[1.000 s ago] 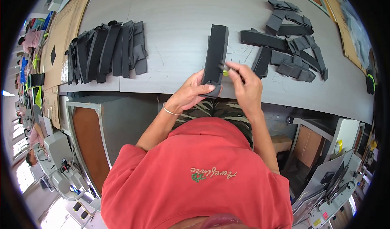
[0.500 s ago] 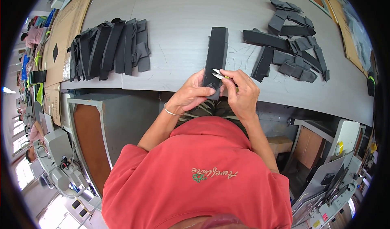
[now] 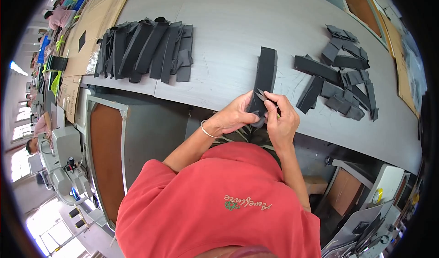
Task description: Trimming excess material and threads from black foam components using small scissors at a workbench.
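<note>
A broad grey worktable (image 3: 228,34) spreads out beyond the left hand (image 3: 235,116) and the right hand (image 3: 282,120) in a workroom where bright windows (image 3: 57,230) and a glowing lamp (image 3: 17,67) shine well to the left of the left hand. Nearer on that side, a cabinet (image 3: 106,143) with a brown panel in a pale frame stands by the table's near edge, below a flat cardboard sheet (image 3: 101,22). To the right hand's lower right sit a brown carton (image 3: 315,185) and a brown-panelled unit (image 3: 345,191) in shadow.
</note>
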A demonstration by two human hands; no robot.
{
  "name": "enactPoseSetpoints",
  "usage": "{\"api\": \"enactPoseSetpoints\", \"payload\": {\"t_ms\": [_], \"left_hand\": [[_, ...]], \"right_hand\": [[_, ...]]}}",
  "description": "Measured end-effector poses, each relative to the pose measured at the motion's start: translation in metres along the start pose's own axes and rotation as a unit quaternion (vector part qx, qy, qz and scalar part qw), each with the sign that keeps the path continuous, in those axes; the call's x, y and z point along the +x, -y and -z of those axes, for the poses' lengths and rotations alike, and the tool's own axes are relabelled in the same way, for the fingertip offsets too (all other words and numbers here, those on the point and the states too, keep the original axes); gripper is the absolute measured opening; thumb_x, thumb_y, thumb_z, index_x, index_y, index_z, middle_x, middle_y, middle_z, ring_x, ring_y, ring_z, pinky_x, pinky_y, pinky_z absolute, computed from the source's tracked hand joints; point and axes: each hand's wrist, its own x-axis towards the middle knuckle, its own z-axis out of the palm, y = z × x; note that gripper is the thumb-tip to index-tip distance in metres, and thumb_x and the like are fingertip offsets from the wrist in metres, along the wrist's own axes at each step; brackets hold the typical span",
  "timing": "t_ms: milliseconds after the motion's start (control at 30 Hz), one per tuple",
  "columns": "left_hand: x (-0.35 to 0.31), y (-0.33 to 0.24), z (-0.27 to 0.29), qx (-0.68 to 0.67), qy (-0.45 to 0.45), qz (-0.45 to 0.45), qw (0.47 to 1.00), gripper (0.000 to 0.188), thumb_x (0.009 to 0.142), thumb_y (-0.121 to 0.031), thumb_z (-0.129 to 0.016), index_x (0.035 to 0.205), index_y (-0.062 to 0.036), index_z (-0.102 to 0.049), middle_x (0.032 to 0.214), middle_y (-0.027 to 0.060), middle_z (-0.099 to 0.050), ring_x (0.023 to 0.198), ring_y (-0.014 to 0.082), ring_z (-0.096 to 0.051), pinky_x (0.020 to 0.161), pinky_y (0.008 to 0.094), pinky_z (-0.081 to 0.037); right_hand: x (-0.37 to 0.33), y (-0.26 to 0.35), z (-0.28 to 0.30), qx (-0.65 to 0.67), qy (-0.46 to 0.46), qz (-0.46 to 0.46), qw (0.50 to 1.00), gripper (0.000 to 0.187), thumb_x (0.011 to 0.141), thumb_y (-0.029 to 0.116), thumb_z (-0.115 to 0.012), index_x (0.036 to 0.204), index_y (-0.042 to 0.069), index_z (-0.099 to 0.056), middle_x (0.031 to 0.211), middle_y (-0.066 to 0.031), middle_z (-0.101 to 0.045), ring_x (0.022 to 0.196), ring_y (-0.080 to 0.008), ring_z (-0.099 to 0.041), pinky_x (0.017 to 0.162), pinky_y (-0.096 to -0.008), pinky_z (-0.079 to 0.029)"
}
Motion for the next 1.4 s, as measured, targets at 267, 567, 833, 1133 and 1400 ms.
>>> {"api": "enactPoseSetpoints", "payload": {"t_ms": [267, 567, 833, 1133, 1400], "left_hand": [[0.007, 0.005, -0.005, 0.083, 0.062, 0.029, 0.994, 0.069, 0.073, 0.009, -0.06, 0.136, -0.0034, -0.035, 0.11, 0.0065, -0.053, 0.095, 0.0157, -0.057, 0.085, 0.0315, -0.05], [0.005, -0.009, 0.011, -0.039, -0.002, -0.033, 0.999, 0.055, 0.077, 0.01, -0.062, 0.128, 0.0032, -0.042, 0.11, 0.0131, -0.055, 0.097, 0.0221, -0.06, 0.089, 0.0415, -0.05], [0.003, -0.008, 0.004, -0.029, 0.007, -0.018, 0.999, 0.056, 0.077, 0.011, -0.06, 0.128, 0.0016, -0.041, 0.104, 0.012, -0.057, 0.095, 0.0222, -0.06, 0.09, 0.0381, -0.05], [0.005, -0.002, 0.007, 0.07, -0.025, -0.036, 0.997, 0.052, 0.078, 0.008, -0.059, 0.127, -0.0008, -0.043, 0.101, 0.0077, -0.057, 0.094, 0.0149, -0.058, 0.085, 0.0315, -0.049], [0.007, 0.001, 0.0, 0.199, -0.052, -0.045, 0.977, 0.048, 0.077, 0.006, -0.055, 0.123, -0.003, -0.045, 0.094, 0.0031, -0.056, 0.088, 0.0086, -0.054, 0.079, 0.0251, -0.046]], "right_hand": [[0.016, -0.017, 0.002, -0.072, -0.08, 0.098, 0.989, 0.007, 0.083, 0.008, -0.065, 0.09, 0.008, -0.067, 0.08, -0.0068, -0.066, 0.07, -0.0266, -0.064, 0.061, -0.0342, -0.048], [0.017, -0.02, 0.019, 0.063, -0.047, 0.004, 0.997, 0.017, 0.086, 0.01, -0.062, 0.102, 0.007, -0.068, 0.085, -0.0081, -0.066, 0.071, -0.0178, -0.06, 0.065, -0.0272, -0.047], [0.015, -0.018, 0.014, -0.053, -0.019, 0.088, 0.995, 0.015, 0.085, 0.008, -0.063, 0.098, 0.008, -0.068, 0.077, -0.0066, -0.063, 0.067, -0.0217, -0.061, 0.061, -0.0311, -0.047], [0.018, -0.015, 0.011, -0.011, -0.006, 0.092, 0.996, 0.015, 0.082, 0.008, -0.063, 0.097, 0.01, -0.068, 0.078, -0.0066, -0.064, 0.07, -0.0239, -0.063, 0.061, -0.0333, -0.047], [0.02, -0.013, 0.001, -0.039, -0.013, 0.138, 0.99, 0.015, 0.081, 0.009, -0.064, 0.095, 0.012, -0.069, 0.072, -0.0033, -0.06, 0.065, -0.0218, -0.06, 0.059, -0.0335, -0.045]]}}
